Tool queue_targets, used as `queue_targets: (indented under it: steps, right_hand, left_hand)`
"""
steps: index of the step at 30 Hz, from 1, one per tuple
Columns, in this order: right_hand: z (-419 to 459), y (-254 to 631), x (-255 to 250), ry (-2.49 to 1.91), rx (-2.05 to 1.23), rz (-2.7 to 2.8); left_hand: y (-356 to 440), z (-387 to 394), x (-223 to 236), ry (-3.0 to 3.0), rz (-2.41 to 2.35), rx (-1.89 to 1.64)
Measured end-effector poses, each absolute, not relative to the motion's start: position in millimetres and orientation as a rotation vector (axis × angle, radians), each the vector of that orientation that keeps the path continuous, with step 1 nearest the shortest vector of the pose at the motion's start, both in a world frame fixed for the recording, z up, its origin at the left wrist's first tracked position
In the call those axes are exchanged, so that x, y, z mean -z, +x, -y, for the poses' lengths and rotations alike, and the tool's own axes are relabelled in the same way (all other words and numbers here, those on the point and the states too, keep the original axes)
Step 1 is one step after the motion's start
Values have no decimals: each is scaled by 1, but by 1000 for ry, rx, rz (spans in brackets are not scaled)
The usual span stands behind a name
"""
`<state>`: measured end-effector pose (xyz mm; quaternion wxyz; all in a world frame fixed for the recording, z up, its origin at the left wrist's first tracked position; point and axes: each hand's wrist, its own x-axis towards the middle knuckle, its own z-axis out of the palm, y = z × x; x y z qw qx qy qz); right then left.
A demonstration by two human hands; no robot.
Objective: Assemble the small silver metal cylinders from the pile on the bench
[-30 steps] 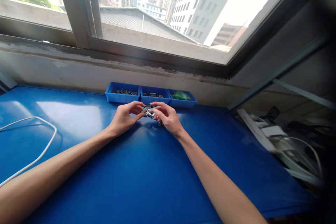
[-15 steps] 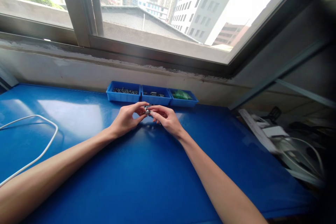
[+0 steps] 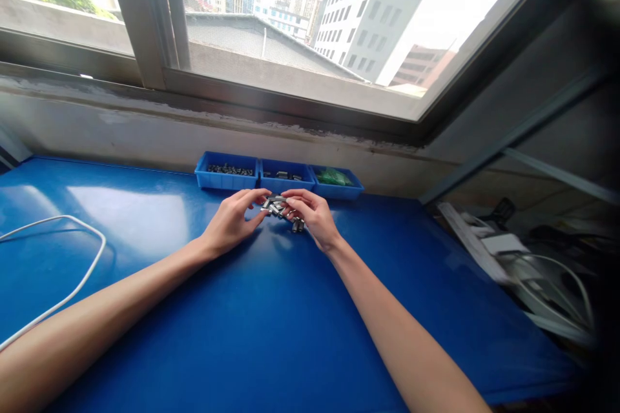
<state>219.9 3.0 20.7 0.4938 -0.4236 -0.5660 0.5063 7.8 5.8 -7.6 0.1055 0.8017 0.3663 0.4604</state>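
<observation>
Both my hands meet over a small heap of grey metal parts (image 3: 277,206) on the blue table (image 3: 271,316), just in front of the bins. My left hand (image 3: 232,219) rests on the table with its fingers curled, fingertips touching the left side of the heap. My right hand (image 3: 312,216) has its fingers pinched on some of the metal parts, and one part (image 3: 297,226) shows below its thumb. Behind the hands stand three blue bins: the left bin (image 3: 226,171) and middle bin (image 3: 287,175) hold small dark metal pieces, the right bin (image 3: 336,179) holds green pieces.
A white cable (image 3: 58,271) loops across the table's left side. Beyond the table's right edge lies a lower shelf with white devices and cables (image 3: 523,264). A wall and window sill (image 3: 203,113) rise right behind the bins.
My right hand has turned and lifted slightly, so more of the metal parts show between the hands. My left hand has barely shifted.
</observation>
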Motion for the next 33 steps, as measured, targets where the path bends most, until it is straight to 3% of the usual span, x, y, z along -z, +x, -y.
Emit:
queue_targets:
  steps: [8,18,26,33]
  right_hand:
    - [-17,235,-25,-1000,-1148,1227]
    - [-12,236,-22,-1052,-1120,1253]
    - [-9,233,-20,-1065,-1125,1292]
    - [-6,228,-21,-1078,-1135,1402]
  left_hand:
    - [7,-11,12,2513,-1201,-1056]
    - [7,-11,10,2495,-1228,-943]
    - [5,-17,12,2404,-1184,-980]
    - [6,-12,2,1850,-957,-1201]
